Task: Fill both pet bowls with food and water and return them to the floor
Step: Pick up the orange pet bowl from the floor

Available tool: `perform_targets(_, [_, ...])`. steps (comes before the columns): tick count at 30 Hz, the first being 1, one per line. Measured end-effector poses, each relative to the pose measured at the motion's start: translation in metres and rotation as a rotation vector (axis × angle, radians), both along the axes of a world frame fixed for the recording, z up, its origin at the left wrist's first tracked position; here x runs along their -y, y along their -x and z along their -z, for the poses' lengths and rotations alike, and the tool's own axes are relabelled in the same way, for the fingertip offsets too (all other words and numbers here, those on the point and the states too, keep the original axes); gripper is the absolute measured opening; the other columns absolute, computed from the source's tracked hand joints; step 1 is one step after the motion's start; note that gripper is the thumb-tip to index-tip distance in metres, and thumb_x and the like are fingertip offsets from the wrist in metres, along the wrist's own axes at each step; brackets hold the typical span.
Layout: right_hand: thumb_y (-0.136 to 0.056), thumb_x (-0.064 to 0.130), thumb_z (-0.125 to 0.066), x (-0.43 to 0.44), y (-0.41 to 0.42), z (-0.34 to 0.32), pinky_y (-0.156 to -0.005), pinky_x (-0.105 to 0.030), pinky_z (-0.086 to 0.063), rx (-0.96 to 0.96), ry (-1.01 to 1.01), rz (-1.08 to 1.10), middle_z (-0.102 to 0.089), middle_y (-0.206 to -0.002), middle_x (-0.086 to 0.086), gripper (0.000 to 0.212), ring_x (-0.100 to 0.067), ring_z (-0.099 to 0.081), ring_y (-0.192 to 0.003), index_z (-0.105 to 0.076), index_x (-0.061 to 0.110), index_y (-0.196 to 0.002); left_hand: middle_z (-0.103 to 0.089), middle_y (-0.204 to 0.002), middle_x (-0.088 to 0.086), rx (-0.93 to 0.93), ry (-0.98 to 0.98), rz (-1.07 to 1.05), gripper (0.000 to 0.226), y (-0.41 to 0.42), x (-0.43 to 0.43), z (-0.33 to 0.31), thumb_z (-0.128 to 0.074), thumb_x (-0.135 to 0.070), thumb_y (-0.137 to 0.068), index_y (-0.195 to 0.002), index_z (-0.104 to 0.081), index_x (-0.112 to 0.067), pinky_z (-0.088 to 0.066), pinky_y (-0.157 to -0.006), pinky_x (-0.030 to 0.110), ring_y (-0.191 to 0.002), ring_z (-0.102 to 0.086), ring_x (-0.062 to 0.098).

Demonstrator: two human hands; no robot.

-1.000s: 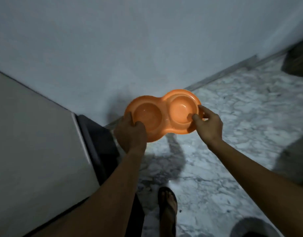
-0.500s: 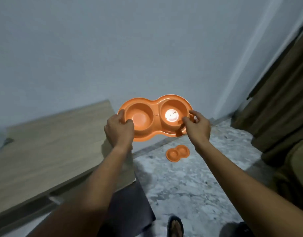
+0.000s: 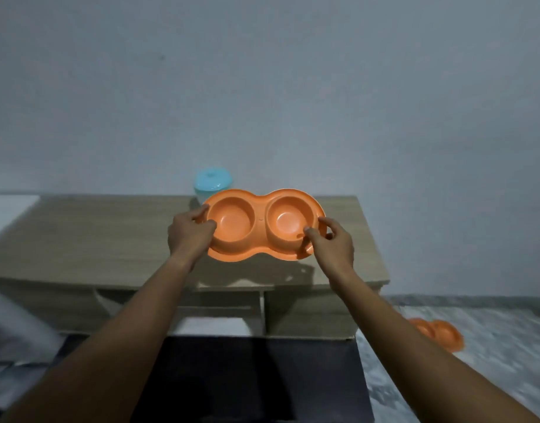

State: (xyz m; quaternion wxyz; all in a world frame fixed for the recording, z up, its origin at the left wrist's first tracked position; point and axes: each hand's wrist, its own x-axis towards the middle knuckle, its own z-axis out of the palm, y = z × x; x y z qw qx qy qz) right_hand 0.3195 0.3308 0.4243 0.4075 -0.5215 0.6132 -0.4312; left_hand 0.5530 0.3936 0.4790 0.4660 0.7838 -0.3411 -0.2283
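Note:
An orange double pet bowl [image 3: 264, 224] with two empty round wells hangs in the air just above the wooden cabinet top [image 3: 94, 236]. My left hand [image 3: 189, 233] grips its left end, thumb inside the left well. Its right end is pinched by my right hand [image 3: 332, 244], with the thumb at the rim of the right well. A second orange double pet bowl [image 3: 439, 332] lies on the marble floor to the right, partly hidden by my right forearm.
A container with a light blue lid [image 3: 212, 183] stands at the back of the cabinet top, against the grey wall. Under the top are open compartments [image 3: 308, 312]. A dark surface [image 3: 256, 377] lies below and in front. Marble floor [image 3: 491, 346] spreads to the right.
The view has swung from the floor up to the cabinet. Both hands have carried the bowl from beside the cabinet to over its top. The blue-lidded container has come into sight.

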Motion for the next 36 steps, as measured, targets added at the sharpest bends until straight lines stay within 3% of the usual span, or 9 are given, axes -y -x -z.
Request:
perform_targets(8, [-0.084, 0.046, -0.072, -0.003, -0.194, 0.041, -0.097, -0.051, -0.055, -0.061, -0.099, -0.198, -0.063, -0.129, -0.005, 0.056, -0.024, -0.061, -0.111, -0.060, 0.028, -0.135, -0.065, -0.130, 0.004, -0.070, -0.085, -0.115, 0.053, -0.193, -0.039, 0.041, -0.062, -0.016, -0.077, -0.129, -0.066, -0.027, -0.049, -0.095, 0.035, -0.114, -0.060, 0.026])
perform_targets(12, [-0.088, 0.037, -0.072, 0.005, -0.276, 0.070, -0.099, -0.049, -0.053, -0.078, -0.171, -0.167, -0.063, -0.132, -0.007, 0.053, -0.026, -0.059, -0.114, -0.059, 0.022, -0.138, -0.066, -0.130, 0.003, -0.078, -0.161, -0.045, 0.060, -0.278, -0.023, 0.070, -0.062, -0.023, -0.070, -0.129, -0.065, -0.030, -0.048, -0.096, 0.033, -0.114, -0.061, 0.026])
perform_targets(16, [-0.087, 0.040, -0.071, 0.017, -0.335, 0.101, -0.100, -0.051, -0.053, -0.119, -0.260, -0.097, -0.065, -0.130, -0.011, 0.052, -0.030, -0.063, -0.114, -0.060, 0.025, -0.136, -0.069, -0.125, 0.001, -0.068, -0.254, -0.008, 0.066, -0.342, 0.002, 0.107, -0.058, -0.034, -0.061, -0.126, -0.065, -0.039, -0.050, -0.099, 0.038, -0.110, -0.064, 0.026])
perform_targets(20, [-0.088, 0.039, -0.070, 0.031, -0.362, 0.121, -0.102, -0.052, -0.052, -0.162, -0.292, -0.027, -0.066, -0.130, -0.011, 0.050, -0.030, -0.063, -0.116, -0.061, 0.026, -0.135, -0.064, -0.133, 0.005, -0.110, -0.265, 0.065, 0.052, -0.366, 0.021, 0.122, -0.064, -0.017, -0.083, -0.135, -0.061, -0.025, -0.040, -0.083, 0.021, -0.116, -0.060, 0.026])
perform_targets(24, [-0.091, 0.041, -0.068, 0.041, -0.373, 0.134, -0.103, -0.051, -0.051, -0.216, -0.302, -0.005, -0.067, -0.131, -0.011, 0.048, -0.030, -0.062, -0.118, -0.061, 0.025, -0.135, -0.058, -0.140, 0.006, -0.115, -0.285, 0.111, 0.049, -0.381, 0.034, 0.146, -0.061, -0.013, -0.092, -0.140, -0.055, -0.019, -0.036, -0.077, 0.019, -0.120, -0.057, 0.025])
perform_targets(27, [-0.090, 0.044, -0.067, 0.041, -0.374, 0.139, -0.102, -0.048, -0.051, -0.236, -0.287, 0.021, -0.068, -0.128, -0.012, 0.049, -0.031, -0.063, -0.117, -0.062, 0.024, -0.135, -0.055, -0.143, 0.006, -0.106, -0.298, 0.130, 0.048, -0.383, 0.036, 0.153, -0.061, -0.017, -0.094, -0.142, -0.053, -0.018, -0.038, -0.082, 0.020, -0.126, -0.054, 0.025])
perform_targets(29, [-0.089, 0.051, -0.065, 0.039, -0.374, 0.139, -0.101, -0.049, -0.052, -0.247, -0.265, 0.023, -0.067, -0.128, -0.015, 0.054, -0.032, -0.064, -0.114, -0.062, 0.024, -0.135, -0.051, -0.147, 0.005, -0.101, -0.275, 0.145, 0.051, -0.381, 0.034, 0.151, -0.061, -0.022, -0.095, -0.144, -0.050, -0.017, -0.038, -0.094, 0.022, -0.132, -0.050, 0.024])
perform_targets(32, [-0.087, 0.056, -0.066, 0.023, -0.373, 0.135, -0.094, -0.042, -0.054, -0.271, -0.208, 0.012, -0.063, -0.122, -0.017, 0.057, -0.027, -0.065, -0.100, -0.062, 0.023, -0.134, -0.048, -0.149, 0.003, -0.048, -0.216, 0.133, 0.056, -0.373, 0.021, 0.150, -0.063, -0.029, -0.094, -0.146, -0.046, -0.017, -0.032, -0.101, 0.022, -0.136, -0.045, 0.022])
perform_targets(36, [-0.090, 0.035, -0.072, -0.039, -0.367, 0.130, -0.081, -0.038, -0.054, -0.213, -0.025, -0.008, -0.064, -0.097, -0.005, 0.021, -0.013, -0.060, -0.079, -0.074, 0.022, -0.106, -0.064, -0.126, 0.008, 0.209, 0.003, 0.038, 0.042, -0.353, -0.026, 0.164, -0.069, -0.017, -0.084, -0.125, -0.066, -0.011, -0.035, -0.093, 0.020, -0.118, -0.057, 0.024])
